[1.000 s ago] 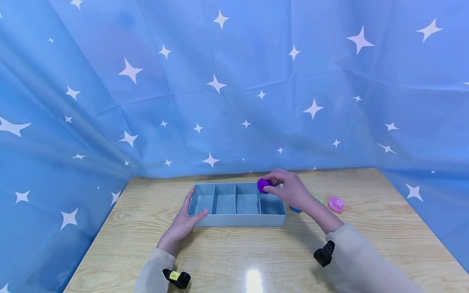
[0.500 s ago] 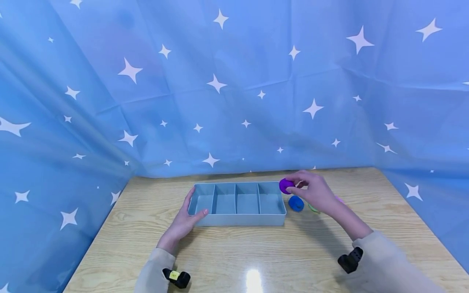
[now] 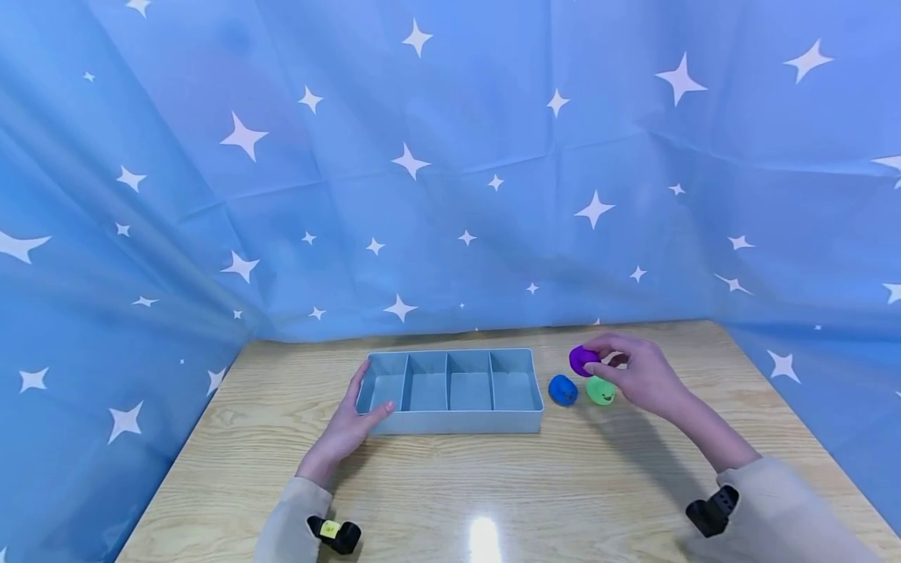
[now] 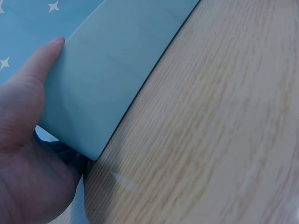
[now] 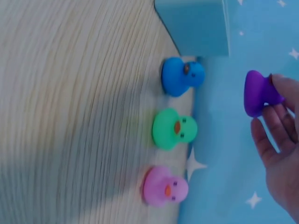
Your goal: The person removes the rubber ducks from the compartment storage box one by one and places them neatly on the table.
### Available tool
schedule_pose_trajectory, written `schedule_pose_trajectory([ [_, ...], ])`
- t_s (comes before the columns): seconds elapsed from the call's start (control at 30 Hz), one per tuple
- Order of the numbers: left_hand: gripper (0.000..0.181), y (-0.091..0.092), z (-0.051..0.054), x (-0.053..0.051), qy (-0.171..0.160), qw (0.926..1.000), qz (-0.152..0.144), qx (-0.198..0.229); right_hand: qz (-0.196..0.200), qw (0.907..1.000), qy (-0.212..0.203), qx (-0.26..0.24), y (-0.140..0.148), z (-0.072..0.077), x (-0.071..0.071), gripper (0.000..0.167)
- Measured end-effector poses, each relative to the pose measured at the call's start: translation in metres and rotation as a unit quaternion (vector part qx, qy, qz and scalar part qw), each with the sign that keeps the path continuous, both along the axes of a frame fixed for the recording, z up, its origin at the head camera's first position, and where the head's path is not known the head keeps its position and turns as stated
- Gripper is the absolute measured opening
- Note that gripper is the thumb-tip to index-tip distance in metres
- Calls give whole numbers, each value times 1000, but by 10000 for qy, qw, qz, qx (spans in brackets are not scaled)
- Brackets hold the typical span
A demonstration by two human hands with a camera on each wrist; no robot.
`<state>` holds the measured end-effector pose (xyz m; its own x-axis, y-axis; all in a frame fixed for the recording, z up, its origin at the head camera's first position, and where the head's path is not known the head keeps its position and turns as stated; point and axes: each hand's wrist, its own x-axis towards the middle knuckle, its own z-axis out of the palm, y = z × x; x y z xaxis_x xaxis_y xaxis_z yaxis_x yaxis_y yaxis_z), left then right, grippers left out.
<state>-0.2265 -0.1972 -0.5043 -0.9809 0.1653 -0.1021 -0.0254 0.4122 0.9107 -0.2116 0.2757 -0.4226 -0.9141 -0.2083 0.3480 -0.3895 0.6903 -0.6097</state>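
A purple rubber duck point(image 3: 583, 360) is pinched between the thumb and fingers of my right hand point(image 3: 649, 381), raised above the table to the right of the box. The right wrist view shows the purple duck point(image 5: 254, 93) in the fingertips, clear of the other ducks. My left hand point(image 3: 345, 426) grips the left end of a blue-grey box point(image 3: 457, 423) with four compartments, its thumb at the front rim. In the left wrist view the thumb lies along the box wall point(image 4: 107, 70); the other fingers are mostly hidden behind the end.
A blue duck point(image 3: 563, 390) stands just right of the box, with a green duck point(image 3: 601, 391) beside it. A pink duck point(image 5: 164, 186) continues the row, hidden by my hand in the head view. A starry blue curtain point(image 3: 450, 195) hangs behind the wooden table point(image 3: 436, 485).
My right hand has moved right with the purple duck, from over the box's rightmost compartment to above the blue and green ducks, uncovering those two. The left hand stays on the box.
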Motion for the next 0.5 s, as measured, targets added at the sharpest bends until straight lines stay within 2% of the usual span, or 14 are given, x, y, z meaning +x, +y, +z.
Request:
schedule_pose_trajectory([
  [0.23, 93, -1, 0, -1, 6, 10000, 12, -4, -213, 9998, -6, 63, 23, 3, 9, 28],
  [0.5, 92, 2, 2, 0, 26, 10000, 40, -19, -420, 9986, 306, 93, 48, -4, 18, 25],
])
